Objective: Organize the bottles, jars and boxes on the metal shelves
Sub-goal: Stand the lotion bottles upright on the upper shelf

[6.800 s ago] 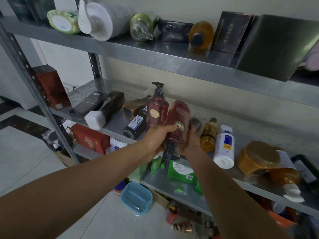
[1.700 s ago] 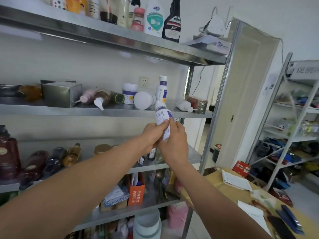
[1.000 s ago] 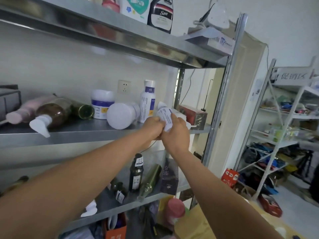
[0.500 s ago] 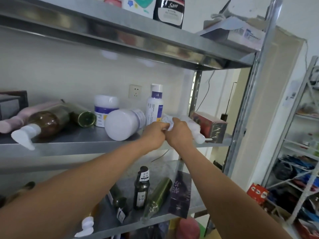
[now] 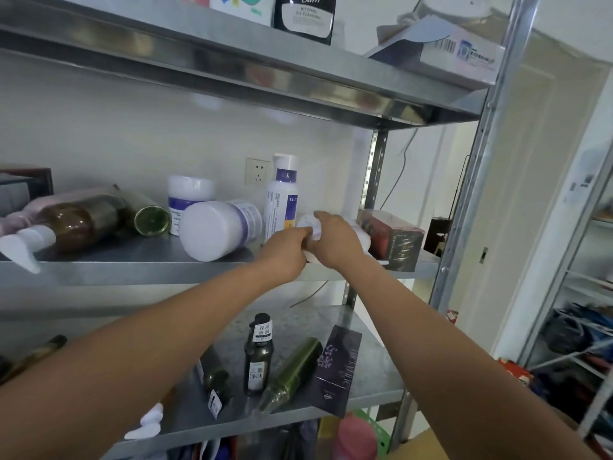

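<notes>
Both my hands hold a small white bottle (image 5: 308, 224) over the middle metal shelf (image 5: 139, 270). My left hand (image 5: 285, 250) grips its lower part and my right hand (image 5: 335, 242) wraps over its top; most of the bottle is hidden by my fingers. Just behind it stands an upright white bottle with a purple band (image 5: 282, 194). A white jar (image 5: 215, 229) lies on its side to the left, and another white jar (image 5: 189, 197) stands behind it. A dark red box (image 5: 391, 237) lies at the shelf's right end.
A brown pump bottle (image 5: 69, 224) and a green bottle (image 5: 149, 219) lie at the left. The lower shelf (image 5: 374, 376) carries dark green bottles (image 5: 258, 356) and a purple box (image 5: 338, 370). A black bottle (image 5: 305, 14) stands on the top shelf. Steel posts (image 5: 464, 200) frame the right side.
My hands carried the small white bottle up from chest height and onto the middle shelf, beside the upright purple-banded bottle. The view moved closer to the shelf.
</notes>
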